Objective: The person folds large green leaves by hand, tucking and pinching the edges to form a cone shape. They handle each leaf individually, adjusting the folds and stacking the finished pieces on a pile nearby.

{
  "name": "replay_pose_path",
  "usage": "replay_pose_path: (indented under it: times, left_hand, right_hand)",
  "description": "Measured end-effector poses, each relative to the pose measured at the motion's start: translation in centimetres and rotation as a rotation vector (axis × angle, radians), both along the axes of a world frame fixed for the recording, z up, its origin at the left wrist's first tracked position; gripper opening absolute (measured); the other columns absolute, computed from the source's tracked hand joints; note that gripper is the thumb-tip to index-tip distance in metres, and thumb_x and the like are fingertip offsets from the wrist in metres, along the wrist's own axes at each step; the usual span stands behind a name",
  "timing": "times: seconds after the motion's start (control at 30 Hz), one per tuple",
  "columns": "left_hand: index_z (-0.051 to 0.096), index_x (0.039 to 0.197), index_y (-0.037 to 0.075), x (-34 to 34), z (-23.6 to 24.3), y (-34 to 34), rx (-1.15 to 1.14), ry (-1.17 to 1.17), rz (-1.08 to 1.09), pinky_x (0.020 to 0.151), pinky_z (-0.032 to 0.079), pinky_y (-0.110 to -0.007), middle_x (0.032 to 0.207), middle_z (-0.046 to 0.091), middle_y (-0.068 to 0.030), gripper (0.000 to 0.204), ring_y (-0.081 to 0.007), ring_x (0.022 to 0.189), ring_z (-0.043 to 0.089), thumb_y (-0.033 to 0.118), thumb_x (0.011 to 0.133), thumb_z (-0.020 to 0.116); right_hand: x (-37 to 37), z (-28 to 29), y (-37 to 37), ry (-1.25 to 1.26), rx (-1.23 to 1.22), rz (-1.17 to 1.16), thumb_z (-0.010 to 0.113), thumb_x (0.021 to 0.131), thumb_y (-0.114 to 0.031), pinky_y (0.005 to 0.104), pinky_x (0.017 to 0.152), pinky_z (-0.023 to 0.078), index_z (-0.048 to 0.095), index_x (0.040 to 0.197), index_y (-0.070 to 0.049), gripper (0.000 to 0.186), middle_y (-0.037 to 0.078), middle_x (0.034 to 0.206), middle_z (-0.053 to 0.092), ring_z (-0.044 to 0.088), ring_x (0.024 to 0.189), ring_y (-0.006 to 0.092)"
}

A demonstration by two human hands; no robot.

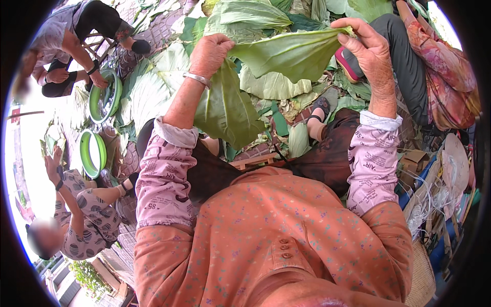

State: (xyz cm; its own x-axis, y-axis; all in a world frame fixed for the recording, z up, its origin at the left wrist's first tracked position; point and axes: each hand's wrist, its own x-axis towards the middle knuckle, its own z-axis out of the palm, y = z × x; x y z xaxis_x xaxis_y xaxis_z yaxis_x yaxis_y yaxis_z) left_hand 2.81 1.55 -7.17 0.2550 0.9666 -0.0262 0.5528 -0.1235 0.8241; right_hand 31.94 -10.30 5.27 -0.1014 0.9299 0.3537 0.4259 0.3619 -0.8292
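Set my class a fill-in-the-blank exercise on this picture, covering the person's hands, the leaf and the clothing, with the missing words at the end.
1. The broad leaf held between the left hand and the right hand is coloured ____.
2. The silver bracelet is worn on the person's ____ wrist.
3. The orange top shows ____ buttons near the neck.
4. The printed sleeve cover on the right forearm is mostly ____.

Missing words: green; left; three; pink.
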Motion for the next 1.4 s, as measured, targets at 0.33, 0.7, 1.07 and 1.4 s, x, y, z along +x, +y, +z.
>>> replay_pose_path:
  times: [0.33,0.7,1.07,1.4]
  left_hand:
    - [0.068,0.079,0.009,-1.7,0.4,0.2,0.069,0.151,0.162,0.066,0.045,-0.035,0.07,0.064,-0.0088,0.022,-0.0253,0.068,0.06,0.031,0.076,0.061]
    - [0.068,0.08,0.009,-5.3,0.6,0.1,0.089,0.35,0.237,0.067,0.045,-0.037,0.074,0.064,-0.0117,0.023,-0.0288,0.074,0.061,0.031,0.076,0.06]
    - [0.067,0.086,0.011,-4.9,0.2,-3.7,0.014,0.281,-0.099,0.07,0.047,-0.037,0.079,0.065,-0.0119,0.029,-0.0297,0.077,0.062,0.038,0.077,0.061]
    - [0.062,0.079,0.01,-1.3,1.2,-7.9,0.15,0.388,-0.427,0.063,0.047,-0.041,0.072,0.062,-0.0114,0.033,-0.0319,0.074,0.061,0.042,0.078,0.06]
  right_hand:
    - [0.8,-0.1,-0.2,0.109,0.032,-0.027,0.059,0.085,-0.006,0.0163,0.081,0.036,0.061,0.105,-0.002,0.021,-0.003,0.096,0.058,0.05,0.089,0.0047]
    - [2.3,-0.2,-0.4,0.275,0.022,-0.095,0.059,0.085,-0.005,0.0175,0.079,0.04,0.061,0.106,-0.002,0.021,-0.001,0.094,0.06,0.053,0.087,0.0053]
    - [0.1,-2.2,3.1,0.542,0.117,-0.074,0.06,0.083,-0.002,0.0179,0.078,0.039,0.06,0.107,-0.002,0.023,0.0,0.093,0.059,0.052,0.082,0.0068]
    - [-7.2,-9.0,10.6,1.079,-0.282,-0.033,0.058,0.083,-0.002,0.0367,0.085,0.045,0.058,0.108,-0.006,0.025,0.006,0.103,0.06,0.055,0.097,0.0198]
